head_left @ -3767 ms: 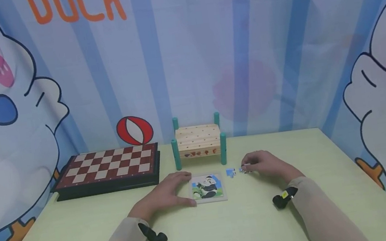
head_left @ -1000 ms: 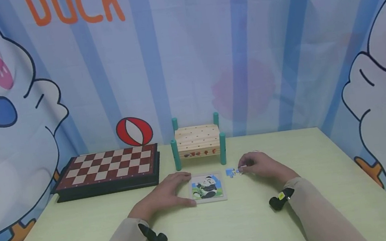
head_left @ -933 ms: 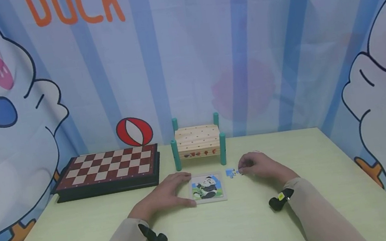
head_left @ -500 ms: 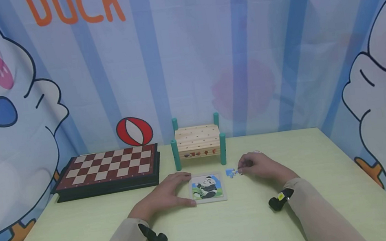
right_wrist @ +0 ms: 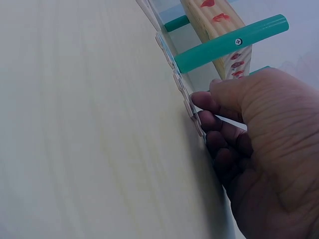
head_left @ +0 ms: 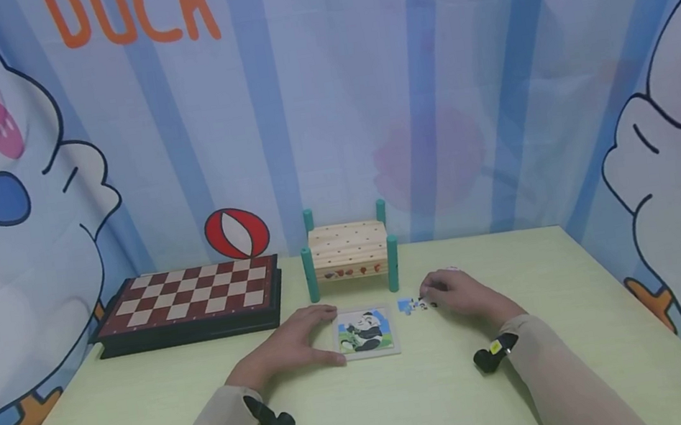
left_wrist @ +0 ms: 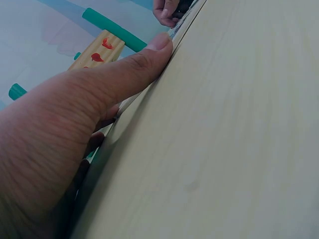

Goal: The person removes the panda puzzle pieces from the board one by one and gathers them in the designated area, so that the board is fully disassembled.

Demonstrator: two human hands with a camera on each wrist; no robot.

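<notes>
In the head view a small panda picture puzzle [head_left: 365, 332] lies in its pale frame on the table. My left hand [head_left: 293, 341] rests at the frame's left side, thumb and fingers spread to its near and far left corners. The left wrist view shows the thumb [left_wrist: 144, 59] straight along the frame's edge. To the right of the frame, several loose jigsaw pieces [head_left: 407, 305] lie in a short row. My right hand [head_left: 459, 291] is over the right end of that row. In the right wrist view its loosely bent fingertips [right_wrist: 199, 99] touch the pieces' far edge, with the thumb apart from them.
Behind the puzzle stands a toy wooden bed [head_left: 349, 247] with green posts. A thick chessboard box [head_left: 190, 302] sits at the back left. The pale table [head_left: 400, 407] ends against a blue striped curtain [head_left: 324, 98] with duck drawings.
Since the oldest frame the right hand has brought a jigsaw piece left, up to the blue one. In the last half second its fingertips have shifted, showing more of the pieces. The left hand stays still.
</notes>
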